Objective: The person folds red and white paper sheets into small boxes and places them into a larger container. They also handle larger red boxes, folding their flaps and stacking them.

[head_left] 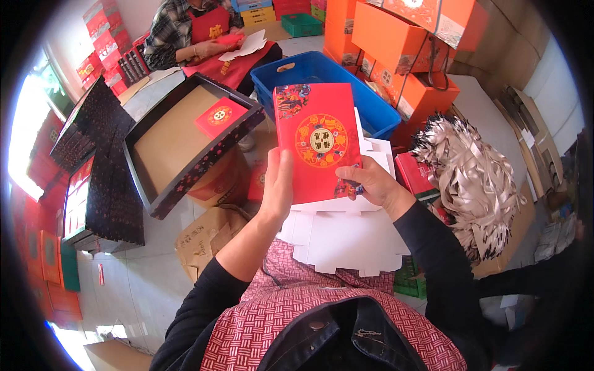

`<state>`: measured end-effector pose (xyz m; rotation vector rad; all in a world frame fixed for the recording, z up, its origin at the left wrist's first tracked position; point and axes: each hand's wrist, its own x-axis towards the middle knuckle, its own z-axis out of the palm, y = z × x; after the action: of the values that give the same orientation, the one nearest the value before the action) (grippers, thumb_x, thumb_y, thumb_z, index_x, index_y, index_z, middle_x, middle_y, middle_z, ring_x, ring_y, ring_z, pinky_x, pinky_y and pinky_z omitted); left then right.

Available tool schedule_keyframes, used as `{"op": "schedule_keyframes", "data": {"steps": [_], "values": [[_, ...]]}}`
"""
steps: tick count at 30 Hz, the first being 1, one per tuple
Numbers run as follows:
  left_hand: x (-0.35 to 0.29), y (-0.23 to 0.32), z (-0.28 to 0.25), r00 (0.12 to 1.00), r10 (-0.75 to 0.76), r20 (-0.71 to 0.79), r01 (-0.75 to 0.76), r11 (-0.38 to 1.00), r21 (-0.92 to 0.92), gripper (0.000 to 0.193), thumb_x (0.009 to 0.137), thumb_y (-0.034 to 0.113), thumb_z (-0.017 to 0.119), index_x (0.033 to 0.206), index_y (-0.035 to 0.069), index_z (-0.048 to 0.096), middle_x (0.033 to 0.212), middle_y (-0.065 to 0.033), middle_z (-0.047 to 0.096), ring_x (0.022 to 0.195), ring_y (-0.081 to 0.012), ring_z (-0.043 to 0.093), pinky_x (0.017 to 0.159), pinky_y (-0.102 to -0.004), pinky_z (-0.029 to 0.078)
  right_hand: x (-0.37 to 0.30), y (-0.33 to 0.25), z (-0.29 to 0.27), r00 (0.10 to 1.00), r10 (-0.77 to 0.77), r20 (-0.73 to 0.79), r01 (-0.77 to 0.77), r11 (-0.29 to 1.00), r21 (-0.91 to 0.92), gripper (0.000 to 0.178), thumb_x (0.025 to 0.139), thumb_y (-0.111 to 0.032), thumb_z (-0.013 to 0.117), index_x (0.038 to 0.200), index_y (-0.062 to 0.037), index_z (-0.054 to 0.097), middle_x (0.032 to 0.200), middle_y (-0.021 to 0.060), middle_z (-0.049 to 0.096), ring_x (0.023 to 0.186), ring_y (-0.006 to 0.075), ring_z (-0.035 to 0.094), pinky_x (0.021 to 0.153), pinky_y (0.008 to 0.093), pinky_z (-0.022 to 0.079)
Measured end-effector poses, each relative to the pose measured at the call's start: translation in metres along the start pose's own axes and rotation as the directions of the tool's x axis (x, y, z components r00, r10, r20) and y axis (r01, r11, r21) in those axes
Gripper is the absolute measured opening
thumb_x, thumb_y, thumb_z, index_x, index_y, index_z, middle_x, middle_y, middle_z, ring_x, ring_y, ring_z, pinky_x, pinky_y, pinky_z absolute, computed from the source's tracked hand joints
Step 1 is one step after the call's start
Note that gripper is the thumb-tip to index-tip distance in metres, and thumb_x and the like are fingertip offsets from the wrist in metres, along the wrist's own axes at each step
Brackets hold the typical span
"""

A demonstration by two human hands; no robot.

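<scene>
Both forearms are rising from the lower edge. The left hand (278,185) and right hand (370,181) are each holding their grip clamped on a red box (317,141), upright above white die-cut cardboard (343,238). Beyond are sitting a blue crate (371,105) and a dark tray (185,133); farther off, another person (192,31) is working.

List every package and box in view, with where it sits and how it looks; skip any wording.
Red box: held in both hands, flat, gold round emblem.
Small red box: inside black tray, left.
Orange boxes: stacked, top right.
Blue crate: behind held box.
White die-cut cardboard: on lap.
</scene>
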<state>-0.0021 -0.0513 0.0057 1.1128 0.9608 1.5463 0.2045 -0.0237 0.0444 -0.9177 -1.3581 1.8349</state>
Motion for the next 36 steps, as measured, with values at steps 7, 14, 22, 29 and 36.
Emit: {"op": "schedule_keyframes", "data": {"steps": [7, 14, 22, 29, 36], "values": [[-0.004, 0.002, -0.016, 0.971, -0.029, -0.238, 0.062, 0.989, 0.131, 0.046, 0.094, 0.032, 0.058, 0.119, -0.003, 0.042, 0.105, -0.0137, 0.06, 0.09, -0.0159, 0.061, 0.074, -0.0286, 0.052, 0.024, 0.002, 0.025, 1.0, 0.001, 0.025, -0.001, 1.0, -0.013, 0.042, 0.083, -0.03, 0.071, 0.111, -0.0028, 0.055, 0.088, 0.0036, 0.065, 0.065, 0.0096, 0.062, 0.044, 0.0233, 0.047], [0.006, 0.078, -0.107, 0.903, -0.214, -0.373, 0.108, 0.953, -0.284, 0.044, 0.094, 0.038, 0.053, 0.113, -0.001, 0.05, 0.09, -0.0133, 0.066, 0.061, -0.0239, 0.067, 0.04, -0.0336, 0.052, 0.008, 0.001, 0.005, 0.998, -0.038, -0.039, 0.033, 0.991, -0.129, 0.056, 0.093, -0.037, 0.055, 0.131, -0.0009, 0.035, 0.115, 0.0158, 0.058, 0.095, 0.0232, 0.064, 0.066, 0.0315, 0.056], [0.076, 0.078, -0.292, 0.679, -0.213, -0.703, 0.373, 0.925, 0.079, 0.044, 0.092, 0.039, 0.056, 0.11, -0.002, 0.055, 0.096, -0.0155, 0.065, 0.068, -0.0299, 0.067, 0.043, -0.0401, 0.054, -0.007, 0.047, -0.021, 0.989, 0.073, -0.126, -0.075, 0.997, -0.014, 0.051, 0.092, -0.022, 0.056, 0.132, -0.0001, 0.034, 0.109, 0.0172, 0.059, 0.08, 0.0211, 0.065, 0.061, 0.0256, 0.052], [0.114, 0.012, -0.323, 0.677, -0.273, -0.684, 0.691, 0.555, 0.463, 0.072, 0.091, 0.061, 0.041, 0.123, -0.002, 0.056, 0.12, -0.0198, 0.059, 0.106, -0.0329, 0.06, 0.095, -0.0417, 0.046, -0.006, 0.048, -0.024, 0.98, 0.077, -0.183, -0.069, 0.996, 0.051, 0.05, 0.092, -0.02, 0.056, 0.132, 0.0019, 0.034, 0.106, 0.0175, 0.059, 0.079, 0.0209, 0.064, 0.062, 0.0259, 0.053], [0.105, 0.07, -0.266, 0.798, -0.074, -0.598, 0.508, -0.452, 0.733, 0.074, 0.092, 0.066, 0.028, 0.11, 0.006, 0.066, 0.119, -0.0215, 0.06, 0.106, -0.0337, 0.061, 0.087, -0.0414, 0.049, -0.002, 0.051, -0.026, 0.985, 0.082, -0.152, -0.07, 0.994, 0.083, 0.04, 0.093, -0.016, 0.052, 0.127, 0.0032, 0.041, 0.106, 0.0165, 0.06, 0.081, 0.0205, 0.064, 0.068, 0.026, 0.052]]}}
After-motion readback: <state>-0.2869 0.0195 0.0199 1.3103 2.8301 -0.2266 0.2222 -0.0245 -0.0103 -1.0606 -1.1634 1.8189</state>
